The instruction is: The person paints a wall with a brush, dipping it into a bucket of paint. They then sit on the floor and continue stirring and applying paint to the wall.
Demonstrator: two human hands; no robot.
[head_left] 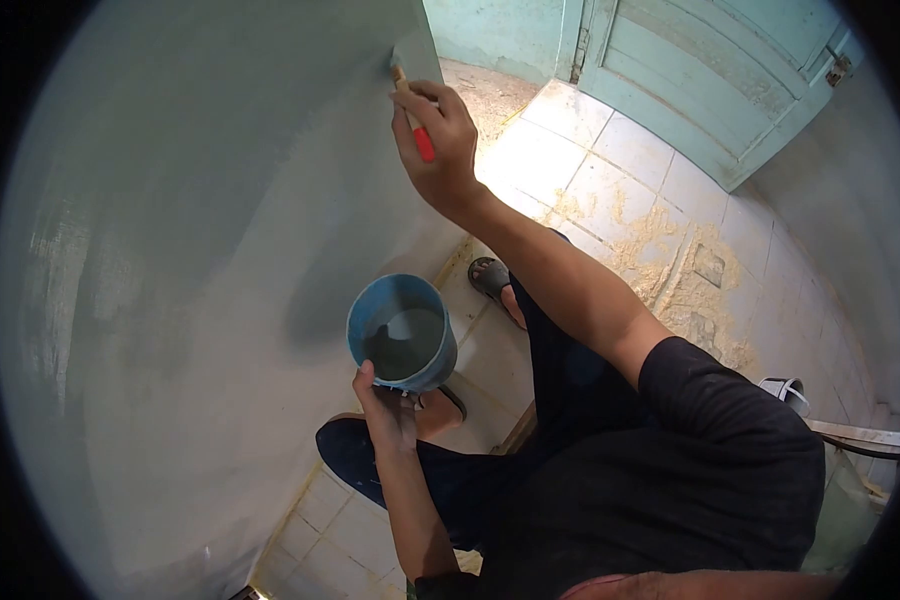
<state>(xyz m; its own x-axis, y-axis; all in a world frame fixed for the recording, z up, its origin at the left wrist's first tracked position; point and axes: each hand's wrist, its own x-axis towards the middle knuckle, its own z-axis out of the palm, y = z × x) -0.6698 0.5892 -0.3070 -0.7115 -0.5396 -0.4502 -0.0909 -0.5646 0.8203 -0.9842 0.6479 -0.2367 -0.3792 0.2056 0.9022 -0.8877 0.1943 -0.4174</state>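
Observation:
My right hand is closed round a brush with a red handle end, its tip against the grey wall close to the wall's upper corner edge. Lower down, my left hand holds a blue bucket at its near side, thumb at the rim and the other fingers mostly hidden beneath. Greyish liquid lies inside the bucket, with a bright reflection on it. The bucket is beside the wall, above my bent leg and sandalled foot.
A pale green door stands open at the upper right, beyond the doorway. White floor tiles carry yellowish debris. A white container is at the right, near a pale curved strip. My sandalled feet are below the bucket and right of it.

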